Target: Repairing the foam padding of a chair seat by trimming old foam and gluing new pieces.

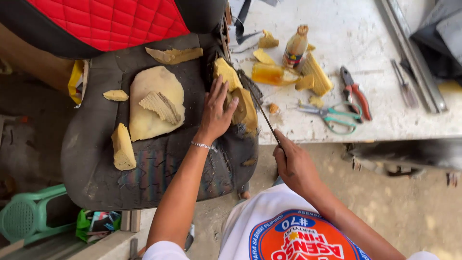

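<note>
Here your left hand (216,113) presses flat on the yellow foam block (238,96) at the right edge of the worn black seat cushion (159,163), steadying it. Your right hand (293,166) is closed around the long thin blade (262,113), angled far-left into the foam.

Crumbly yellow foam (239,103), cracked matt seat (159,168)

Yellow foam chunk (236,96) on the dark seat's edge — long thin blade (262,113) slanting against it.

Hidden/cut off, as I see it: red seat back (110,19) cropped by top edge; green stool (26,216) cut at left edge; knife (262,113) handle buried in right hand (293,166); foam block (240,103) partly under left hand (216,110).
</note>
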